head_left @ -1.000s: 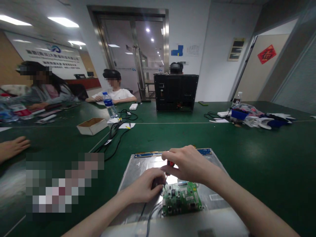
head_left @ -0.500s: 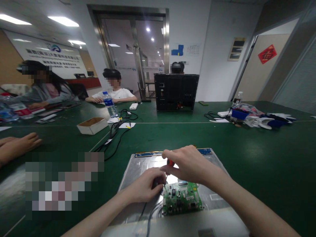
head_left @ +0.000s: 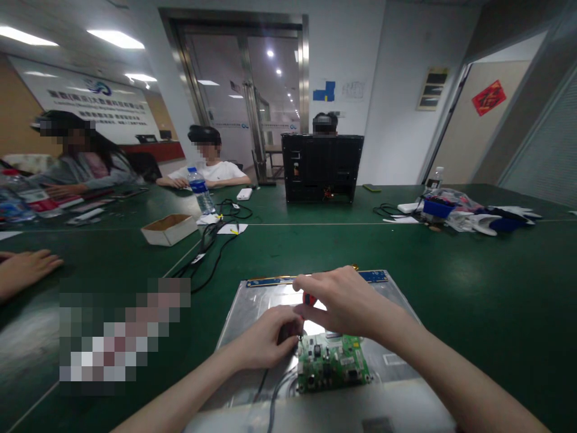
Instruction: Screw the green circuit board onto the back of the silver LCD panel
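My right hand (head_left: 347, 300) is closed around the red and black handle of a screwdriver (head_left: 309, 299), held upright. Its tip points down at the upper left corner of a green circuit board (head_left: 333, 364). Close against that corner is my left hand (head_left: 274, 337), fingers curled beside the screwdriver's shaft; what they pinch, if anything, is hidden. The board lies on the silver metal back of a flat panel (head_left: 243, 319), which has a blue circuit strip (head_left: 270, 281) along its far edge. A grey cable (head_left: 274, 397) runs beside the board.
Black cables (head_left: 210, 246) and an open white box (head_left: 166, 231) lie to the left. Beyond stand a water bottle (head_left: 201, 191) and a black monitor casing (head_left: 322, 168). Plastic bags and gloves (head_left: 478, 219) are at the right. A co-worker's hand (head_left: 31, 270) rests at far left; other people sit across.
My right hand has shifted very slightly with the screwdriver, whose handle is turned a little. My left hand and the board stay put. The co-worker's hand at far left has drawn back leftward.
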Demonstrator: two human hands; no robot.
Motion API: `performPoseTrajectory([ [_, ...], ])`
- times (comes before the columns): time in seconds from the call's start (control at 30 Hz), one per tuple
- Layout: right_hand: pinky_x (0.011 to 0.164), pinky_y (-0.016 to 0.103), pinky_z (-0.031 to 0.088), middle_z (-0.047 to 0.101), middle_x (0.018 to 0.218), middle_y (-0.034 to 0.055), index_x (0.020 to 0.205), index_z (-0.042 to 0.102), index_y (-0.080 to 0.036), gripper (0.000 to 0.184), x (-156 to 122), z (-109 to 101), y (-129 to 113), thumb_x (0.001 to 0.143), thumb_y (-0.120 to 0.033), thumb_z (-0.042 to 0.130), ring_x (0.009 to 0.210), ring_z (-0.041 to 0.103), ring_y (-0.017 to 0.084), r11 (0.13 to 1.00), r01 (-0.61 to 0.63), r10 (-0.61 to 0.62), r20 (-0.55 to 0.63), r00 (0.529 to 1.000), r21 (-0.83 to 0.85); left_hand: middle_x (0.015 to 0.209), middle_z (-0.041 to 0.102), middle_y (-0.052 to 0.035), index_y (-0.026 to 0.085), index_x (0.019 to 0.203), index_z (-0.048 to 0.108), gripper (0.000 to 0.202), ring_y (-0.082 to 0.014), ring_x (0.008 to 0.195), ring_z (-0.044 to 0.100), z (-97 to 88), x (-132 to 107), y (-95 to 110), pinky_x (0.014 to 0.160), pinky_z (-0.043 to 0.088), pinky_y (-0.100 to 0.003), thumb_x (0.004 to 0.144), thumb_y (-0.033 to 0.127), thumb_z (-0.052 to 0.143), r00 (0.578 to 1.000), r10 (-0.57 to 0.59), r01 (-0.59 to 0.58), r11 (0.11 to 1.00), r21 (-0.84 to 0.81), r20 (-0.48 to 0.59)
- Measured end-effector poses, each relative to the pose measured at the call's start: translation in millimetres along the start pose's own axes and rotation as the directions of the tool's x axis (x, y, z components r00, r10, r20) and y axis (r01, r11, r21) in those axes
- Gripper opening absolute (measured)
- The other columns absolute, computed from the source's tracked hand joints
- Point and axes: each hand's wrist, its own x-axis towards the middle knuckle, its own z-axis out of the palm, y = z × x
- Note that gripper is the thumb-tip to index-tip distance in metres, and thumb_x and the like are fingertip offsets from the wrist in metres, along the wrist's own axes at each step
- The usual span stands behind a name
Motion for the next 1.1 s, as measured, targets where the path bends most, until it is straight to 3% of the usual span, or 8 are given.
performPoseTrajectory([
  [0.13, 0.052, 0.026, 0.022, 0.071, 0.089, 0.0029, 0.105, 0.055, -0.018, 0.019, -1.0, -1.6, -1.5, 0.087, -0.022, 0.057, 0.064, 0.057, 0.013, 1.0, 0.017, -0.017, -0.003, 1.0, 0.003, 0.081, 0.06, -0.0027, 0.018, 0.091, 0.06, 0.01, -0.0188, 0.075, 0.054, 0.4, 0.1, 0.3, 0.069, 0.045, -0.029, 0.082, 0.021, 0.055, 1.0, 0.001, -0.001, 1.0, 0.0, -0.001],
  [0.4, 0.055, 0.027, 0.021, 0.074, 0.088, 0.0014, 0.099, 0.056, -0.02, 0.008, 0.2, -0.8, -0.4, 0.092, -0.024, 0.057, 0.066, 0.06, 0.013, 1.0, -0.005, 0.005, 0.008, 1.0, 0.01, 0.079, 0.059, -0.0015, 0.018, 0.088, 0.059, 0.008, -0.017, 0.07, 0.052, 0.6, 0.1, 0.6, 0.066, 0.043, -0.028, 0.081, 0.02, 0.055, 1.0, 0.0, 0.0, 1.0, -0.003, -0.004],
  [0.57, 0.053, 0.026, 0.023, 0.071, 0.091, 0.0042, 0.107, 0.055, -0.017, 0.023, -1.1, -3.4, -2.1, 0.085, -0.022, 0.057, 0.066, 0.058, 0.014, 0.999, 0.028, -0.028, 0.002, 1.0, 0.019, 0.082, 0.061, -0.0028, 0.018, 0.09, 0.059, 0.009, -0.0193, 0.077, 0.055, 0.0, -0.1, 0.9, 0.071, 0.045, -0.029, 0.081, 0.019, 0.056, 1.0, 0.007, -0.007, 1.0, -0.008, -0.005],
  [0.77, 0.054, 0.027, 0.022, 0.074, 0.088, 0.0015, 0.101, 0.056, -0.019, 0.012, -1.0, -2.5, -1.7, 0.092, -0.028, 0.058, 0.066, 0.061, 0.014, 1.0, -0.007, 0.007, 0.007, 1.0, 0.004, 0.082, 0.06, -0.0023, 0.018, 0.091, 0.058, 0.01, -0.0171, 0.071, 0.053, 0.2, -0.4, 0.4, 0.066, 0.044, -0.027, 0.081, 0.018, 0.055, 1.0, 0.006, -0.006, 1.0, -0.004, -0.002],
  [0.93, 0.052, 0.026, 0.021, 0.072, 0.09, 0.004, 0.105, 0.055, -0.018, 0.019, -0.8, -0.3, -2.2, 0.087, -0.022, 0.055, 0.064, 0.058, 0.013, 1.0, 0.015, -0.016, -0.007, 1.0, -0.016, 0.082, 0.061, -0.0023, 0.018, 0.089, 0.058, 0.01, -0.0177, 0.073, 0.054, 1.1, -0.8, 0.0, 0.068, 0.045, -0.028, 0.08, 0.018, 0.054, 1.0, 0.009, -0.009, 1.0, 0.001, -0.003],
  [1.1, 0.053, 0.027, 0.019, 0.073, 0.089, 0.0014, 0.098, 0.056, -0.019, 0.013, -0.3, -0.5, -0.7, 0.091, -0.029, 0.058, 0.063, 0.059, 0.013, 1.0, 0.014, -0.015, -0.018, 1.0, -0.02, 0.082, 0.06, -0.002, 0.018, 0.092, 0.059, 0.013, -0.0173, 0.072, 0.053, 0.4, -0.7, 0.8, 0.068, 0.045, -0.028, 0.081, 0.018, 0.054, 1.0, 0.01, -0.01, 1.0, 0.007, -0.005],
])
